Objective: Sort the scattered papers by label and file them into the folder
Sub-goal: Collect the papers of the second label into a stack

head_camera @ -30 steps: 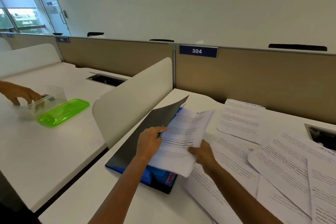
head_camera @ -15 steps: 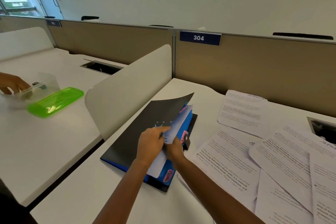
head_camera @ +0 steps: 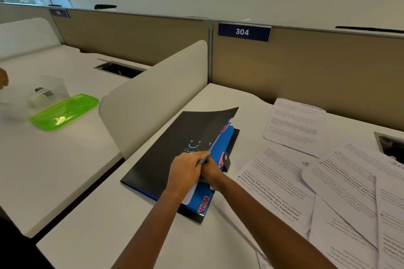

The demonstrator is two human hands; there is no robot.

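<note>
A black folder with blue inner dividers and pink labels lies on the white desk, its cover slightly raised. My left hand pinches the cover's right edge together with a white sheet tucked inside; only a sliver of the sheet shows below the hand. My right hand lies just behind the left one on the blue dividers, its fingers hidden. Several printed papers are scattered to the right.
A white curved divider separates this desk from the left one, where a clear box and green lid stand near another person's hand. A tan partition runs along the back. A cable opening sits at right.
The sheet held over the folder has gone in under the black cover, and both hands have drawn together at the cover's edge. The cover has dropped lower.
</note>
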